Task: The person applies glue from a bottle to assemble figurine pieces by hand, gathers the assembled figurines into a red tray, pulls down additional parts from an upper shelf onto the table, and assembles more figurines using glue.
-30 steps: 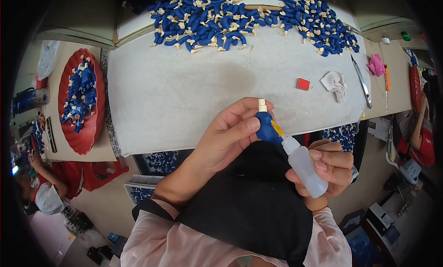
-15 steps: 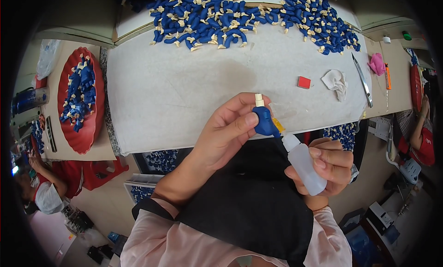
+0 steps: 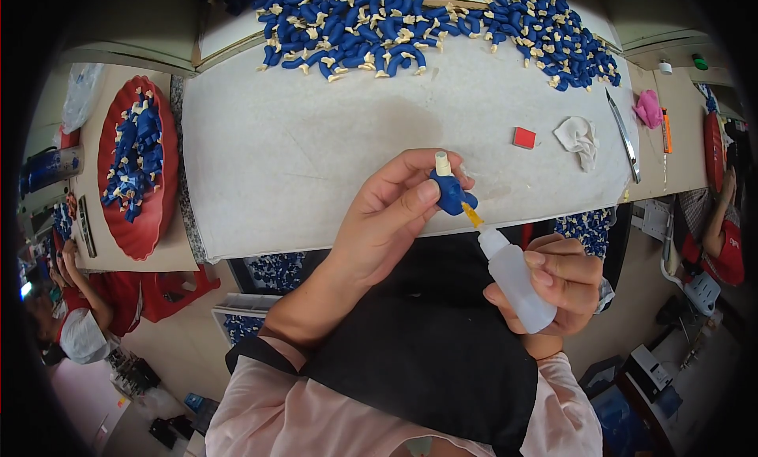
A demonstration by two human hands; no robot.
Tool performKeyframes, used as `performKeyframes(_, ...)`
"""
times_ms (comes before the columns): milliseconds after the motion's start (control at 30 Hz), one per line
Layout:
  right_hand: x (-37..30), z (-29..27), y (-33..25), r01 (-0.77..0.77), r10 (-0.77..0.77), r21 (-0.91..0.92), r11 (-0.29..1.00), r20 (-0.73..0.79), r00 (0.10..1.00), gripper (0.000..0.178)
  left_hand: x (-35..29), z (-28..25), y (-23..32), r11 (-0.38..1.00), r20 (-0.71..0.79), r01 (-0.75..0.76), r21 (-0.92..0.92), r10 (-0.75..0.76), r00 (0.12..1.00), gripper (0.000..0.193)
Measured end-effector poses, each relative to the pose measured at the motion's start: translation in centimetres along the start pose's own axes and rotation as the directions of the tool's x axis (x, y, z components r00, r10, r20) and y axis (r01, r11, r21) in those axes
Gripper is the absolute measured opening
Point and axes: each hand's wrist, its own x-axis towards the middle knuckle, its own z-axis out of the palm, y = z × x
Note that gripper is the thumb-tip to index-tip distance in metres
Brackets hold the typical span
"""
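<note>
Between the thumb and fingers of my left hand (image 3: 392, 207) is a small blue figurine part (image 3: 449, 193) with a cream peg standing up from its top. My right hand (image 3: 557, 285) is wrapped round a translucent white squeeze bottle (image 3: 517, 279), tilted up and to the left. Its amber nozzle tip (image 3: 472, 215) meets the lower right side of the blue part; whether anything flows out is too small to tell. Both hands are over the near edge of the white-covered table (image 3: 300, 165), above my black apron.
Many blue curved pieces with cream ends (image 3: 347, 35) are heaped along the table's far side. A red tray (image 3: 165, 185) at left holds more blue parts. A red box (image 3: 524, 137), crumpled tissue (image 3: 578, 141) and metal tweezers (image 3: 624, 133) lie at right. People sit at both sides.
My left hand has turned the blue part and raised it slightly. The nozzle tip, earlier partly behind the part, now shows against its lower right side. The bottle has hardly moved.
</note>
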Motion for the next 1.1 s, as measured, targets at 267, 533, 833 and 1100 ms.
performKeyframes(267, -0.1, 0.05, 0.07, -0.037, 0.038, 0.045, 0.998, -0.019, 0.999, 0.046, 0.03, -0.03, -0.11, 1.0, -0.017, 0.007, 0.028, -0.007, 1.0, 0.028)
performKeyframes(533, -0.22, -0.11, 0.29, -0.041, 0.043, 0.056, 0.998, -0.021, 0.999, 0.045, -0.08, 0.35, -0.04, 0.989, 0.007, 0.133, -0.063, -0.132, 0.991, 0.03)
performKeyframes(833, -0.35, -0.18, 0.43, -0.042, 0.044, 0.052, 0.998, -0.029, 0.999, 0.043, -0.04, 0.35, -0.1, 0.985, 0.042, 0.168, -0.037, -0.166, 0.985, 0.03)
performKeyframes(1100, -0.45, -0.28, 0.53, -0.042, 0.043, 0.031, 0.999, -0.019, 0.999, 0.043, -0.02, 0.18, -0.27, 0.985, 0.023, 0.169, -0.029, -0.168, 0.985, 0.03)
